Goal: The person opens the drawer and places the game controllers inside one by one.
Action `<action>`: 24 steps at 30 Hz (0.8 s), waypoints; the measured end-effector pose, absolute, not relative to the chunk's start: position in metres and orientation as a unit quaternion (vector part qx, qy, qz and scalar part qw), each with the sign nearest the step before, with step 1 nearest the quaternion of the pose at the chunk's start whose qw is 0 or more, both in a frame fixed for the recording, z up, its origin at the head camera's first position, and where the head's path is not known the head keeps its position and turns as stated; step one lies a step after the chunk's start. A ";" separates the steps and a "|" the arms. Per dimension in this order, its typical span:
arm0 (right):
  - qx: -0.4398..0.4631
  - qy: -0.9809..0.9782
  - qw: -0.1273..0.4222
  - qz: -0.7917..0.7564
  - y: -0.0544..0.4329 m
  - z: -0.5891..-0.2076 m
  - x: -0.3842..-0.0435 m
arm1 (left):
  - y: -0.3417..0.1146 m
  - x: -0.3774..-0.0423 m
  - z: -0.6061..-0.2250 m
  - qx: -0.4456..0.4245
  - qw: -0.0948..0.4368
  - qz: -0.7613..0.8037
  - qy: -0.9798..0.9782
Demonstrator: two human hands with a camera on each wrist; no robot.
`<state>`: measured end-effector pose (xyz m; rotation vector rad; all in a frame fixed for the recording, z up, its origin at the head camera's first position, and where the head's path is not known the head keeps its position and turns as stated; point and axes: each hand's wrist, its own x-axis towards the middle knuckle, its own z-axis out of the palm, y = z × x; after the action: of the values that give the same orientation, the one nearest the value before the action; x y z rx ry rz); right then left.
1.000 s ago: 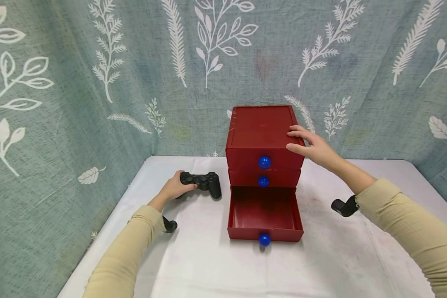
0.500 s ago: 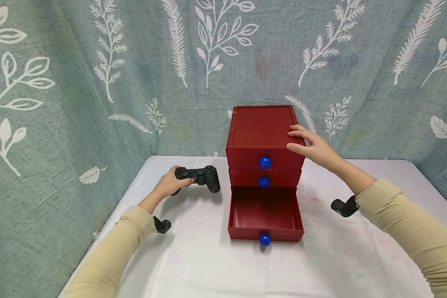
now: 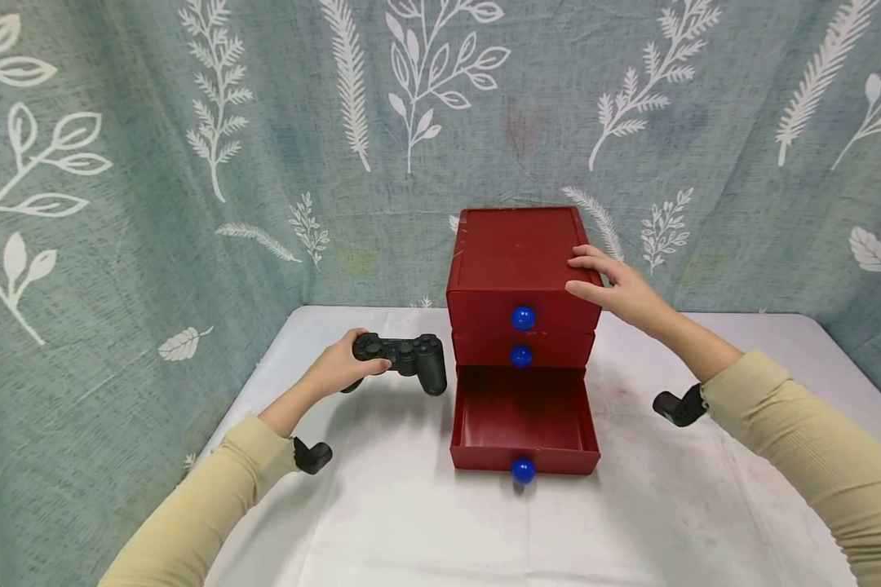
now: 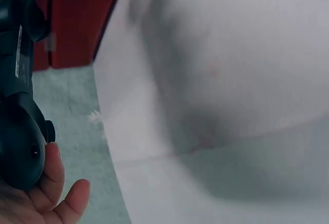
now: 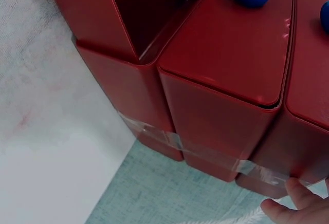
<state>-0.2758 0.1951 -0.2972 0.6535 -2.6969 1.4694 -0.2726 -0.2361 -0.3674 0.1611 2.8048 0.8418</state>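
A black game controller (image 3: 404, 357) is gripped at its left end by my left hand (image 3: 341, 364), raised over the table with its shadow below. In the left wrist view the controller (image 4: 20, 131) fills the left edge, fingers curled at its underside. Right of it stands a red drawer unit (image 3: 520, 253) with blue knobs. Its bottom drawer (image 3: 521, 416) is pulled out and bare inside; the two upper drawers are closed. My right hand (image 3: 620, 293) rests on the unit's top right edge, fingers spread. Fingers (image 5: 303, 203) of that hand show beside the unit in the right wrist view.
A white cloth covers the table (image 3: 382, 505). Behind and to the left hangs a green curtain (image 3: 279, 147) with white leaf prints. Black wrist devices (image 3: 679, 406) stick out below both sleeves. Clear tape (image 5: 175, 141) runs along the unit's side.
My left hand has lifted the controller off the table, first slightly left, then rightward towards the drawer unit. The right hand and the drawers have stayed in place.
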 end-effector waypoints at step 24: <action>0.199 -0.862 0.000 0.467 0.194 -0.295 -0.274 | -0.164 -0.230 -0.353 0.121 0.140 0.273 0.944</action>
<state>-0.2743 0.1942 -0.2955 0.6252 -2.7070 1.4660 -0.2304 -0.1636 -0.3527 0.3501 2.7281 0.7874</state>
